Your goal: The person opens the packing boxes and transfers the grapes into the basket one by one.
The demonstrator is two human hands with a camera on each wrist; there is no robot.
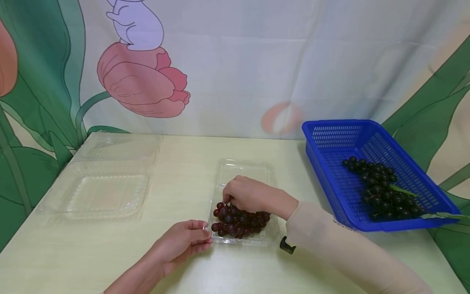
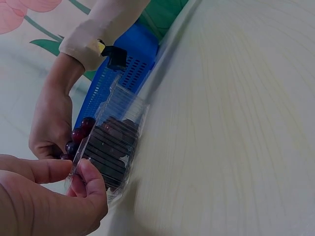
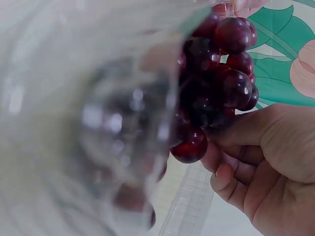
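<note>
A bunch of dark red grapes (image 1: 238,223) lies in the near half of a clear plastic clamshell box (image 1: 245,171), whose lid is folded back on the far side. My left hand (image 1: 183,243) pinches the box's near left edge between thumb and fingers; the left wrist view shows this hand (image 2: 54,196) at the clear rim. From above, my right hand (image 1: 247,194) reaches over the bunch. In the right wrist view its curled fingers (image 3: 236,177) grip the grapes (image 3: 216,73) from the side, and the clear plastic covers much of that view.
A blue perforated basket (image 1: 328,196) stands at the right, holding a bunch of black grapes (image 1: 378,183) with green leaves. Another clear clamshell box (image 1: 106,196) lies unfolded at the left of the table. A printed curtain (image 1: 235,73) hangs behind the table.
</note>
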